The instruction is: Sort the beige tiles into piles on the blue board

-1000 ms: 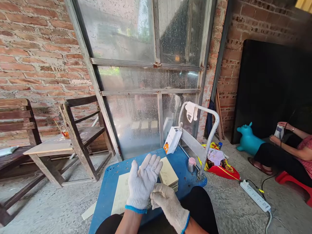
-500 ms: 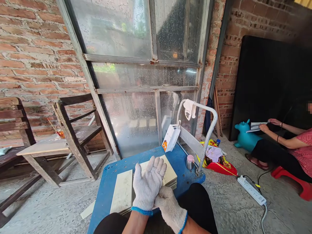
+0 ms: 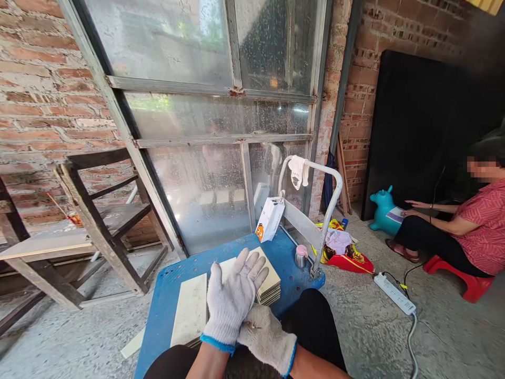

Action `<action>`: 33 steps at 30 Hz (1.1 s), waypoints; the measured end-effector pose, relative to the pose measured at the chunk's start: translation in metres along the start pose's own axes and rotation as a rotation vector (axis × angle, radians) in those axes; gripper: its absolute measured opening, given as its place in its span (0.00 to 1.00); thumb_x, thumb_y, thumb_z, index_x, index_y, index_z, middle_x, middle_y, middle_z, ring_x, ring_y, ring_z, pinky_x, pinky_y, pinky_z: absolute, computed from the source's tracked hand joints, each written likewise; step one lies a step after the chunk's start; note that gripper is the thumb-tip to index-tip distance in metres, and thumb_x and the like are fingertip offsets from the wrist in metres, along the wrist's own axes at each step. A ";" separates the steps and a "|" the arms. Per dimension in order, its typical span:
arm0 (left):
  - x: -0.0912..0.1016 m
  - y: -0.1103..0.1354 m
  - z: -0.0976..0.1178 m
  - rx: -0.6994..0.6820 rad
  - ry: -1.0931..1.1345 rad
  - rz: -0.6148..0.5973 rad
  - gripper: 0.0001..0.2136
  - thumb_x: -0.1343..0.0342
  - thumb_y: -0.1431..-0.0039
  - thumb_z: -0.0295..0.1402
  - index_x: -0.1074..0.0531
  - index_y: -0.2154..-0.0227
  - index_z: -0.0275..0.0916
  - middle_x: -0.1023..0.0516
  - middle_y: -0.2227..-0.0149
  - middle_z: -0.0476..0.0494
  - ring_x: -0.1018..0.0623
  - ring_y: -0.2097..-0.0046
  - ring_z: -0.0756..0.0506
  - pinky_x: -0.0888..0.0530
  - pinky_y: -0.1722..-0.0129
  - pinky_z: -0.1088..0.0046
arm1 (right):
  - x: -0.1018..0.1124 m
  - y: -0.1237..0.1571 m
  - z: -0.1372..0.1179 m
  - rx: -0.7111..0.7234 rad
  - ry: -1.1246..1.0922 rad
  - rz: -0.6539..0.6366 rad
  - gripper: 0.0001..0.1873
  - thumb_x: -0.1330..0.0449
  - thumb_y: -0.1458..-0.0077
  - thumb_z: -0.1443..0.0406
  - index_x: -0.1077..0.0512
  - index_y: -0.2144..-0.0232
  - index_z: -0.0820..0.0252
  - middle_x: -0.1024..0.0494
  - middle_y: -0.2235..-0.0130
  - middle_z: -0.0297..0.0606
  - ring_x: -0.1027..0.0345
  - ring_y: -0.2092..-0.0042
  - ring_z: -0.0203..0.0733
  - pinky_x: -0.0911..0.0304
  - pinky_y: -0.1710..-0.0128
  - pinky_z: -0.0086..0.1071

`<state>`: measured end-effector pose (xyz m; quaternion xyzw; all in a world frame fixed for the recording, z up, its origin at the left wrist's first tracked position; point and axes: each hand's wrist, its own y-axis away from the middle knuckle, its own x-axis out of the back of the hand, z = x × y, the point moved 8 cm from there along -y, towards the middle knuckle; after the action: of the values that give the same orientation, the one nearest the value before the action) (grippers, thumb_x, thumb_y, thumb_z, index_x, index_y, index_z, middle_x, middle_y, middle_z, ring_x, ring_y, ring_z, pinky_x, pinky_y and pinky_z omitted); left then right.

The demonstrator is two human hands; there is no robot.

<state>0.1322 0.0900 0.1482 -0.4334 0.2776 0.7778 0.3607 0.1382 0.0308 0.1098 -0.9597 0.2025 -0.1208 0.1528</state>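
Observation:
Both my hands wear white knit gloves with blue cuffs. My left hand [image 3: 232, 297] is raised with the palm toward me and its fingers stretched apart. My right hand [image 3: 265, 337] sits below it, fingers curled against the left glove's wrist edge; whether it pinches the glove cannot be made out. Behind the hands, stacks of pale tiles [image 3: 268, 281] and one long tile [image 3: 190, 310] lie on a blue cart deck [image 3: 173, 287].
The cart's white handle [image 3: 329, 197] carries a cloth and a white paper bag [image 3: 269, 218]; a small pink-lidded jar [image 3: 301, 256] stands on the deck. A glazed metal frame leans behind. Wooden chairs at left. A seated person [image 3: 469, 226], a power strip [image 3: 393, 293] and a teal toy at right.
The view drifted right and down. My hands stayed together in front of me, the right one sliding lower under the left wrist. The person at right lowered their hands.

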 end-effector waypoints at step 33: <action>0.026 0.004 0.040 -0.598 -0.979 0.293 0.16 0.41 0.46 0.44 0.21 0.60 0.38 0.19 0.57 0.39 0.24 0.51 0.37 0.32 0.45 0.62 | 0.013 0.010 0.010 -0.098 0.033 0.119 0.09 0.42 0.44 0.60 0.24 0.68 0.58 0.21 0.66 0.40 0.27 0.63 0.45 0.32 0.62 0.33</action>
<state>0.1004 0.1258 0.1454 -0.0642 -0.0955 0.9734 0.1980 0.1497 0.0193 0.0990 -0.9501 0.2676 -0.1174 0.1093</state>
